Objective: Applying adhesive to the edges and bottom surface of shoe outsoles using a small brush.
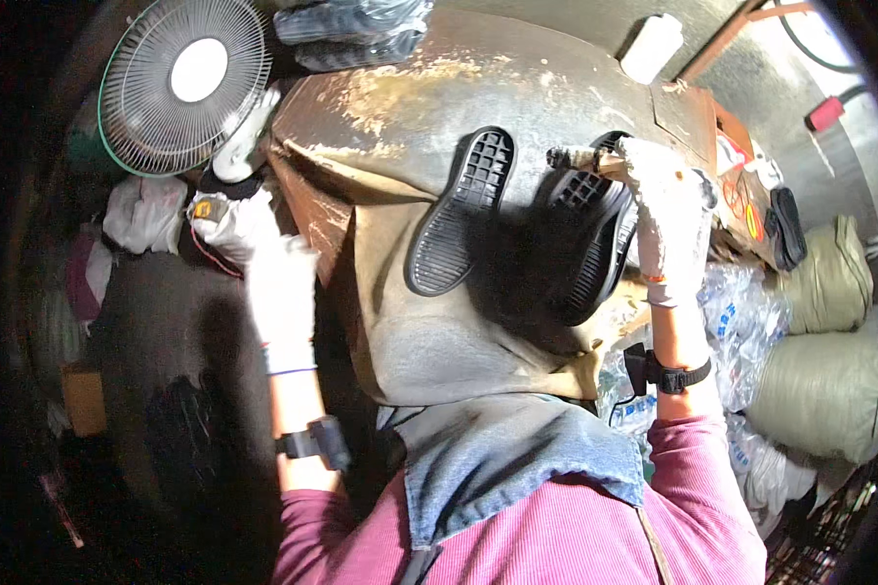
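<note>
My left hand (281,283), in a white glove, hangs off the left side of the work surface beside a white bundle with a yellow patch (203,209); its fingers are smeared and hard to make out. My right hand (665,210), also gloved in white, is closed around a short brown stick-like tool with a dark end (583,159), perhaps a brush. Below that tool lie black shoe soles (587,263), overlapping, partly hidden by the hand and in shadow. A single black shoe sole (463,210), gridded at one end and ribbed at the other, rests farther left.
A brown cloth (400,341) drapes over the front of the worn work surface (390,107). At the far left stands a fan (183,88). Clear plastic bags (737,312) and stuffed green sacks (818,385) crowd the right. A white bottle-like container (652,49) stands at the back.
</note>
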`<action>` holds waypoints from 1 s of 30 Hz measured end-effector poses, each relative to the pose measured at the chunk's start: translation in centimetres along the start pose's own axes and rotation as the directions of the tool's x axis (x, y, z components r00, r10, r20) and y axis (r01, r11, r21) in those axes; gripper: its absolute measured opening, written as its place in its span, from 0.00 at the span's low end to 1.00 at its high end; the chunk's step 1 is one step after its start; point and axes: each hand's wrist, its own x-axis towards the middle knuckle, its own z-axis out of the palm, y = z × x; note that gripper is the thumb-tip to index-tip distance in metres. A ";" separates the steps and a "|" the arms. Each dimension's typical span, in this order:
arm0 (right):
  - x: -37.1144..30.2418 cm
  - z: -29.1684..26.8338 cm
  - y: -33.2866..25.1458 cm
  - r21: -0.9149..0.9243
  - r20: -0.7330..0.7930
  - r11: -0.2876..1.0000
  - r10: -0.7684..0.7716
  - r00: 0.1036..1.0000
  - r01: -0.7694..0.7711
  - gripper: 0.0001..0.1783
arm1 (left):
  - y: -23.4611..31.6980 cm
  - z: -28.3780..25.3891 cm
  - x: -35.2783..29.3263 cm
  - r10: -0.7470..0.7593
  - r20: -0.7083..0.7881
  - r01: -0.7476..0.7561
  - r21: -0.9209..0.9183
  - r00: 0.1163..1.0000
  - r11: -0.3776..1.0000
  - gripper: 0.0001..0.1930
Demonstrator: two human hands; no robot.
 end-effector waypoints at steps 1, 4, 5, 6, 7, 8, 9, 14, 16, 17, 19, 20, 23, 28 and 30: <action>0.0 -0.1 0.6 0.162 -0.046 0.985 0.064 0.997 -0.055 0.17 | 4.3 0.6 0.7 0.160 -0.219 -0.260 -0.577 0.962 0.774 0.26; -0.6 -1.0 4.6 0.192 -0.078 0.975 0.125 0.989 -0.108 0.16 | 13.0 -0.6 0.7 0.114 -0.819 -0.827 -0.559 0.563 0.068 0.19; -0.4 -1.8 5.4 0.173 -0.087 0.979 0.126 0.988 -0.110 0.16 | 15.6 -2.1 0.5 0.205 -0.832 -0.854 -0.480 0.516 0.203 0.21; -0.5 -2.0 5.8 0.295 -0.093 0.927 0.269 0.959 -0.231 0.15 | 16.6 -3.2 0.7 0.294 -0.865 -0.872 -0.272 0.407 0.406 0.22; -0.7 -2.3 6.5 0.400 -0.091 0.851 0.407 0.909 -0.341 0.15 | 18.4 -4.1 0.6 0.399 -0.868 -0.832 -0.030 0.296 0.554 0.23; -1.1 -2.2 8.1 0.360 -0.169 0.896 0.338 0.926 -0.261 0.15 | 19.4 -4.1 1.3 0.471 -0.838 -0.836 0.032 0.277 0.548 0.25; -1.8 -2.5 10.8 0.119 -0.213 0.978 0.193 0.958 -0.170 0.14 | 20.2 -5.0 1.4 0.535 -0.818 -0.855 0.112 0.211 0.507 0.25; -2.8 -2.0 19.0 -0.212 -0.280 0.967 0.080 0.957 -0.143 0.11 | 20.0 -6.7 3.6 0.614 -0.781 -0.836 0.259 0.114 0.484 0.17; -3.5 -1.5 21.0 0.032 -0.331 0.973 0.225 0.916 -0.227 0.10 | 19.5 -8.5 3.6 0.641 -0.763 -0.826 0.308 0.082 0.472 0.11; -3.8 -1.4 21.5 0.024 -0.245 0.942 0.330 0.912 -0.334 0.10 | 19.0 -9.1 3.6 0.646 -0.759 -0.820 0.318 0.081 0.477 0.11; -4.1 -0.6 22.6 0.027 -0.158 0.900 0.434 0.887 -0.435 0.11 | 17.5 -10.3 3.5 0.680 -0.715 -0.792 0.315 0.164 0.523 0.10; -4.4 -0.1 23.5 -0.098 -0.102 0.905 0.404 0.909 -0.413 0.10 | 17.0 -10.5 4.0 0.661 -0.739 -0.773 0.341 0.132 0.535 0.09; -4.8 1.7 24.6 -0.210 -0.006 0.905 0.377 0.926 -0.369 0.11 | 14.5 -11.4 5.3 0.625 -0.757 -0.752 0.296 0.192 0.589 0.12; -7.6 5.0 28.1 -0.328 0.146 0.908 0.320 0.936 -0.259 0.16 | 9.9 -15.0 5.4 0.505 -0.855 -0.817 0.207 0.117 0.539 0.13; -8.1 5.8 28.7 -0.269 0.099 0.951 0.185 0.978 -0.153 0.16 | 9.0 -15.8 4.7 0.409 -0.898 -0.861 0.074 0.162 0.503 0.13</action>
